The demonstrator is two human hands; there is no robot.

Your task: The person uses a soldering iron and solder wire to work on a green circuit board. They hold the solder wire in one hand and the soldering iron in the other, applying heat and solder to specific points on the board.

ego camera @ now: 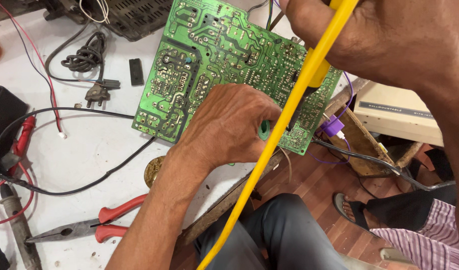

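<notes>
**Observer:** What do you have in front of you?

**Operator:** A green circuit board (214, 55), solder side up, lying tilted across the far right part of the white table (89, 145), its near corner out past the table's right edge. My left hand (229, 125) rests on the board's near end, fingers curled around something small and green (264, 130); I can't tell what it is. My right hand (349, 35) is closed around a yellow-handled tool (317, 70) whose dark tip touches the board close to its right edge. A yellow cord (269, 150) runs from it down across my lap.

**Observer:** Which step would you call this?

**Operator:** My judgement: work on a joint near the board's right edge, with the left hand steadying the board. The next move, I think, calls for a still tip on one pad and no sliding of the board.

**Observer:** Any containers?

**Operator:** Only a small round brass-coloured tin (153, 170) at the table's near right edge, mostly hidden by my wrist; I can't see what's in it.

**Observer:** What else is about?

**Operator:** Red-handled pliers (89, 227) lie near the front edge, a coiled black cord with a plug (89, 65) sits toward the far edge, and black and red leads loop along the left side. Off the table to the right there is a cream-coloured box (399, 112), and another person's sandalled foot (350, 207) on the floor.
</notes>
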